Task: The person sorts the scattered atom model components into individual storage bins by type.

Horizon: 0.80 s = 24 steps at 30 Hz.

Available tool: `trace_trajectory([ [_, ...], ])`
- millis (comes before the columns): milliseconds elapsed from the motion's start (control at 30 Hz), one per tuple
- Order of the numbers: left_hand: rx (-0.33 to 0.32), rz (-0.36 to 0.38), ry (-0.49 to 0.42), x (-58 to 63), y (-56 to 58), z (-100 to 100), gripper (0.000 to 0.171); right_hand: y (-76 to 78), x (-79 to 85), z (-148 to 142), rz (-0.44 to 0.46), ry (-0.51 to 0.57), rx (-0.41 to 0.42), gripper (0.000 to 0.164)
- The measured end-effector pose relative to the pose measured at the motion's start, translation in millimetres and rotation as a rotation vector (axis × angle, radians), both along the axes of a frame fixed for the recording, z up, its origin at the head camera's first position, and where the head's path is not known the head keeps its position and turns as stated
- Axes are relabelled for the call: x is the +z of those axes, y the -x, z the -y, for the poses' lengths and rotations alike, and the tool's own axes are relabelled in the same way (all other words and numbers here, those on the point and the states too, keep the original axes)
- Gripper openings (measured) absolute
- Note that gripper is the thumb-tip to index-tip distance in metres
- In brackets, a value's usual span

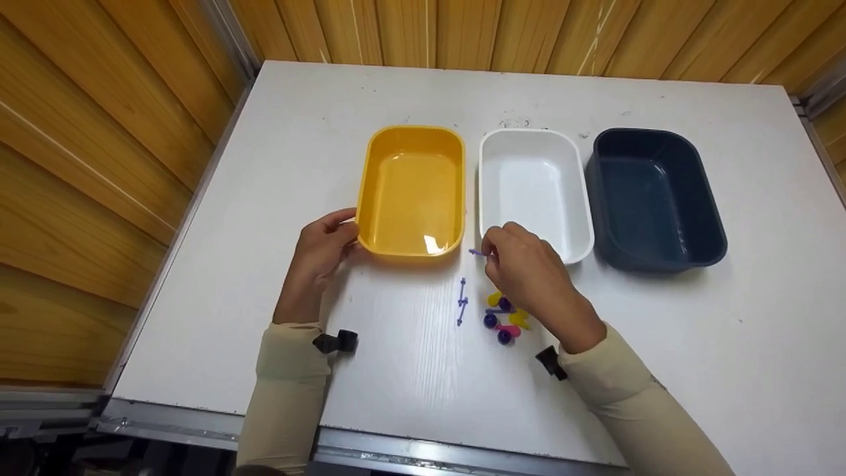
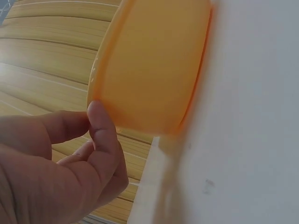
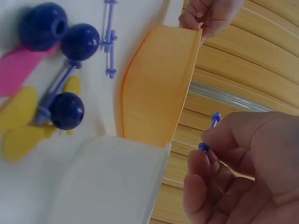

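My left hand (image 1: 324, 246) pinches the near left rim of a yellow tray (image 1: 411, 254) between thumb and fingers. My right hand (image 1: 531, 268) holds a small purple rod with knobbed ends (image 3: 216, 118), gripped by thumb and fingertips over the near edge of the white tray (image 1: 579, 250). Part of that rod is hidden by the fingers. Two similar purple rods (image 1: 462, 291) lie end to end on the table, left of the right hand. Below this hand sits a pile with dark blue balls (image 3: 67, 111), yellow pieces (image 3: 21, 109) and a pink piece (image 3: 18, 72).
A dark navy tray (image 1: 717, 241) stands to the right of the white one. All three trays line up side by side on the white table (image 1: 390, 370). Wood-panelled walls (image 1: 462, 33) rise behind the table and on its left.
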<state>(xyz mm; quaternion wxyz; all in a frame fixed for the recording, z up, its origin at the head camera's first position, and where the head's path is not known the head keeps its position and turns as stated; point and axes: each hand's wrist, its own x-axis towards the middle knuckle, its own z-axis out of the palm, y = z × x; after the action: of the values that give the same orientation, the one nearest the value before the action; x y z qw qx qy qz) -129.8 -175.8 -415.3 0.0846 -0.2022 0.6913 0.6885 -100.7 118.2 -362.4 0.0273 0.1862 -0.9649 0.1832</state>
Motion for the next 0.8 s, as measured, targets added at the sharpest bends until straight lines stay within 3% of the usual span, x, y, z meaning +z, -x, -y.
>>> trace_trajectory([
  [167,-0.014,0.013,0.004,-2.0,2.2,-1.8,0.037,14.1,-0.1,13.0,0.005,-0.015,0.005,0.008],
  [400,-0.026,0.007,0.005,-2.6,2.2,-0.6,0.038,24.7,-3.2,29.4,-0.058,0.001,0.054,0.012],
  [800,-0.030,0.020,0.047,0.0,0.4,2.1,0.039,30.5,0.5,49.4,0.019,-0.054,0.083,0.016],
])
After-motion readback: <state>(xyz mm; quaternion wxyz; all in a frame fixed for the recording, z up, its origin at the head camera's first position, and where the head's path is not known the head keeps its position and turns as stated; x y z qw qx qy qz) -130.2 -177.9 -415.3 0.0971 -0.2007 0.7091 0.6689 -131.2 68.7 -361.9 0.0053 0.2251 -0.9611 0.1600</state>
